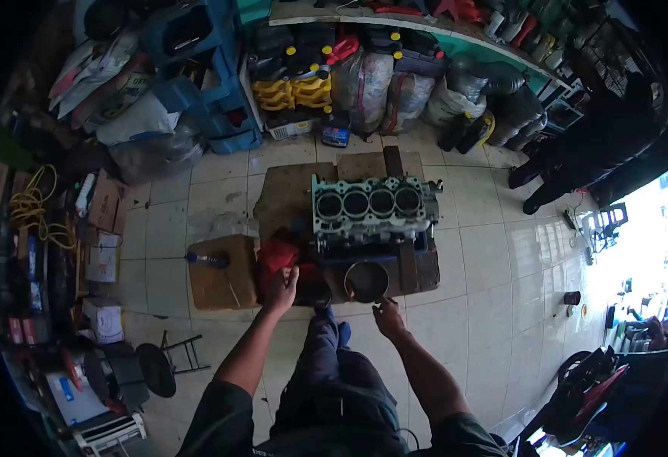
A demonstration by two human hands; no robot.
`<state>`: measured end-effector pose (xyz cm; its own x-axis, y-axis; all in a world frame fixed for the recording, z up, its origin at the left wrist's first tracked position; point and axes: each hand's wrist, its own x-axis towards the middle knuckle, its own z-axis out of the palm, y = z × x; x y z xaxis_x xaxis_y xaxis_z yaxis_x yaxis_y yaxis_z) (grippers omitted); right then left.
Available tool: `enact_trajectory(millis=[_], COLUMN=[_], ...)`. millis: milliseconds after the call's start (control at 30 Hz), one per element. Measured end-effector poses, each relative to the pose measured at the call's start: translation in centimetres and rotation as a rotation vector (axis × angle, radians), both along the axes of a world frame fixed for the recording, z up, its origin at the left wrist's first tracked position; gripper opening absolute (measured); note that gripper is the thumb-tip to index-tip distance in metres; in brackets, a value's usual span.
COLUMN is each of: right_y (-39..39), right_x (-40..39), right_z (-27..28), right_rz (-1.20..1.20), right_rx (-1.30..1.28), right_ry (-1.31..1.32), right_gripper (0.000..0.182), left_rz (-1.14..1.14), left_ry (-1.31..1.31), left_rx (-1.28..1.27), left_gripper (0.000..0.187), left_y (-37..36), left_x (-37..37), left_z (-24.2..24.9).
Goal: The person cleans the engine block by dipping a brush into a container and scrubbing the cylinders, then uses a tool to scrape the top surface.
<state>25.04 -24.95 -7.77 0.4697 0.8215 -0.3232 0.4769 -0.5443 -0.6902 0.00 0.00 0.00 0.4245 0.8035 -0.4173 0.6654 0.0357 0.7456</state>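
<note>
A metal engine block (374, 207) with several round bores facing up lies on brown cardboard (292, 190). Below its left end, my left hand (280, 291) is closed beside a red cloth (277, 257); whatever it may pinch is too small to make out. My right hand (389, 318) has its fingers curled together near the lower right rim of a round, dark, pan-like piece (366, 282). Whether the fingers grip that rim or a small dark item by it is unclear.
A small cardboard piece (223, 274) with a blue-capped bottle (208, 260) lies at the left. Filled sacks (364, 87) and yellow-capped jugs line the back. A person (593, 145) stands at the upper right. A black stool (155, 370) stands lower left.
</note>
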Motion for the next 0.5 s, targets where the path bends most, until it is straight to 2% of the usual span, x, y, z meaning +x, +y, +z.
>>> enact_trajectory(millis=[33, 67, 100, 167, 233, 300, 367, 433, 500], right_y=[0.8, 1.4, 2.1, 6.9, 10.1, 11.3, 11.4, 11.5, 11.4], right_x=[-1.2, -2.4, 4.8, 3.5, 3.3, 3.5, 3.1, 3.2, 4.0], right_z=[-0.7, -1.1, -1.5, -2.0, -3.3, -5.3, -9.1, -10.7, -11.5], right_rz=[0.037, 0.097, 0.110, 0.288, 0.340, 0.541, 0.630, 0.788, 0.785], right_rx=[0.106, 0.081, -0.017, -0.193, -0.251, -0.432, -0.485, -0.505, -0.472], right_ry=[-0.019, -0.089, -0.157, -0.107, -0.049, 0.023, -0.014, -0.118, -0.067], right_gripper=[0.026, 0.026, 0.026, 0.033, 0.036, 0.036, 0.035, 0.031, 0.030], left_rz=[0.016, 0.034, 0.043, 0.151, 0.238, 0.280, 0.323, 0.366, 0.370], left_ry=[0.032, 0.065, -0.006, -0.224, -0.257, -0.210, -0.154, -0.098, -0.033], left_rx=[0.080, 0.157, 0.061, 0.170, 0.126, 0.139, 0.186, 0.235, 0.276], left_gripper=[0.045, 0.046, 0.046, 0.055, 0.057, 0.057, 0.056, 0.055, 0.052], left_y=[0.5, 0.5, 1.7, 5.0, 6.9, 7.6, 7.7, 7.7, 7.4], left_x=[0.8, 1.4, 9.1, 10.4, 12.7, 15.0, 16.8, 17.8, 18.3], left_z=[2.9, 4.0, -1.5, -5.9, -7.6, -9.2, -9.7, -8.7, -6.9])
